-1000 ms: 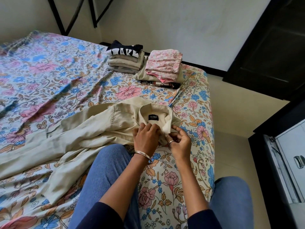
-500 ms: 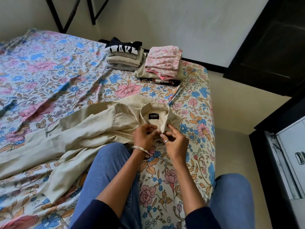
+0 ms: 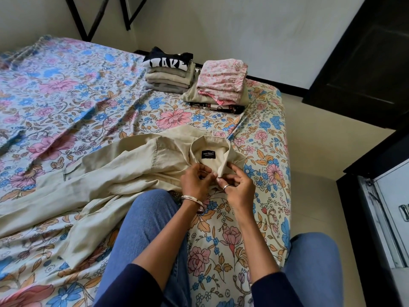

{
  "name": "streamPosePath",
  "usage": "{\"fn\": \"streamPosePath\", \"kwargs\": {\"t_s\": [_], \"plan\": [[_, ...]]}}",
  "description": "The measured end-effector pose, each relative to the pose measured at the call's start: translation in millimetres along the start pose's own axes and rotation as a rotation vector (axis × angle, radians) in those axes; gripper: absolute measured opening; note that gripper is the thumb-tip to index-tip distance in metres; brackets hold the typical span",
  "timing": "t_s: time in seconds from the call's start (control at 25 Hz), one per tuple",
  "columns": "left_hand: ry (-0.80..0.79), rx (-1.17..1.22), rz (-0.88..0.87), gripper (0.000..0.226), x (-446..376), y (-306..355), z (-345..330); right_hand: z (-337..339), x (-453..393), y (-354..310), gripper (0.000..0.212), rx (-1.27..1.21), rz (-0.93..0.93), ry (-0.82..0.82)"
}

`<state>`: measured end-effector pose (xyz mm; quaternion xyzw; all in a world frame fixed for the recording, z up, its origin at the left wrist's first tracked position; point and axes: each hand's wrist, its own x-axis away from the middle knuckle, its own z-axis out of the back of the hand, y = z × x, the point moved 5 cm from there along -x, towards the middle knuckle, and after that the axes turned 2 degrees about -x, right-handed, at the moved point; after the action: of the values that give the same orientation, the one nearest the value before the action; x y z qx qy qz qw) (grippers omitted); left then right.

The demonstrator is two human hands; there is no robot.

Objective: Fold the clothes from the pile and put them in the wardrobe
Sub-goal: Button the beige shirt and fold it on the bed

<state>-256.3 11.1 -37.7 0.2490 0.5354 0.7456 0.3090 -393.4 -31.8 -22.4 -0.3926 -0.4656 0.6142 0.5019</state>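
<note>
Both hands work close together at the neck of a beige long-sleeved cotton shirt (image 3: 137,165): the left hand (image 3: 195,181), with a metal bangle at the wrist, and the right hand (image 3: 238,187), with a ring on one finger, each pinch the fabric just below the open collar, fingertips almost meeting, seemingly at the top button. The shirt lies spread out near the right edge of the floral-printed bed sheet (image 3: 66,96), collar toward the right with its black label showing, body and sleeves trailing loosely to the left and over the person's blue-jeaned knee. By that look it is not yet folded; this step appears to be closing or straightening the placket first. Farther off, near the far right corner of the bed, stand two finished stacks: a folded pile of grey and beige garments topped by a black printed one (image 3: 169,72), and beside it on the right a folded pink floral piece on a few others (image 3: 218,85). No unfolded pile is in view. Nothing has yet gone into the grey metal wardrobe (image 3: 389,218), seen at the right edge.
</note>
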Motion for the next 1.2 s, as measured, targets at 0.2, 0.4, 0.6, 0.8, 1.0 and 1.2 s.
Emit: {"fn": "streamPosePath", "kwargs": {"t_s": [0.2,0.4,0.6,0.8,1.0,1.2], "plan": [[-0.067,0.145,0.081,0.007,-4.2,-9.2,-1.0,-6.9,-3.8,-12.9,0.059,0.152,0.079,-0.002],[-0.164,0.138,0.069,0.024,-2.4,-6.1,-6.4,-10.6,-1.0,-13.7,0.060,0.370,0.211,0.051],[-0.060,0.214,0.174,0.022,-5.2,-18.5,-3.9,-22.5,12.3,-11.3,0.058,0.379,0.322,0.081],[-0.049,0.178,0.161,0.024,-5.3,-17.3,-4.9,-19.0,4.4,-3.4,0.051,0.149,0.061,0.033],[-0.048,0.104,0.080,0.025,-2.8,-12.5,-7.8,-13.4,5.0,0.2,0.043,0.129,0.079,0.038],[-0.072,-0.052,-0.095,0.029,-0.1,-0.9,-8.6,-15.7,8.1,-2.5,0.025,0.284,0.302,0.047]]}}
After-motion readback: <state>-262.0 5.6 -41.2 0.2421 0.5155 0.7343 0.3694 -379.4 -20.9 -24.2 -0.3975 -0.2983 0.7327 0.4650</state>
